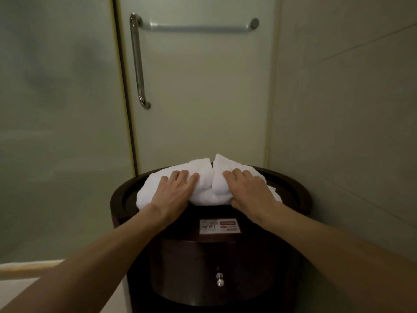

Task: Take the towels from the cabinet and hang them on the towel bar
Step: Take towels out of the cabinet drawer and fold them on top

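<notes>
Two folded white towels lie side by side on top of a round dark wooden cabinet (293, 195). My left hand (174, 190) rests on the left towel (198, 170), fingers spread over its top and thumb at its near edge. My right hand (250, 188) lies on the right towel (222, 163), fingers over the top and thumb tucked under the near edge. Above, a horizontal towel bar (198, 27) shows behind the frosted glass door, bare.
A vertical chrome door handle (137, 62) is mounted on the glass door's left edge. A frosted glass panel fills the left, a tiled wall the right. The cabinet front carries a WIFI sticker (218, 226) and a small metal knob (220, 279).
</notes>
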